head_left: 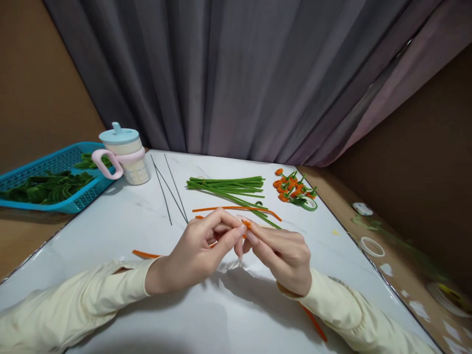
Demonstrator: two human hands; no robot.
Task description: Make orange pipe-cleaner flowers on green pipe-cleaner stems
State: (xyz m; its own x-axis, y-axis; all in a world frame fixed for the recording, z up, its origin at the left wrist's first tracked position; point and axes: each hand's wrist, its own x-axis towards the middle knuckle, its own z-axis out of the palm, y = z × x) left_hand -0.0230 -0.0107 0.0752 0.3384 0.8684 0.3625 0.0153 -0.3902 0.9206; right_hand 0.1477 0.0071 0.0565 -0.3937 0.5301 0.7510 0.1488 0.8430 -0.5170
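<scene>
My left hand (201, 246) and my right hand (282, 253) meet above the middle of the white table (121, 226). Their fingertips pinch a small orange pipe cleaner (246, 224) between them, and most of it is hidden by the fingers. Both hands are closed in a pinch. Just beyond them lie a long orange pipe cleaner (236, 209) and a bundle of green pipe cleaners (228, 186). A pile of finished orange-and-green pieces (293, 189) sits at the far right of the table.
A blue basket (79, 196) of green pieces and a lidded cup with a pink handle (125, 155) stand at the far left. Thin dark wires (167, 189) lie beside the cup. More orange pipe cleaners (145, 254) lie under my arms. Tape rolls (372, 247) rest on the brown surface at right.
</scene>
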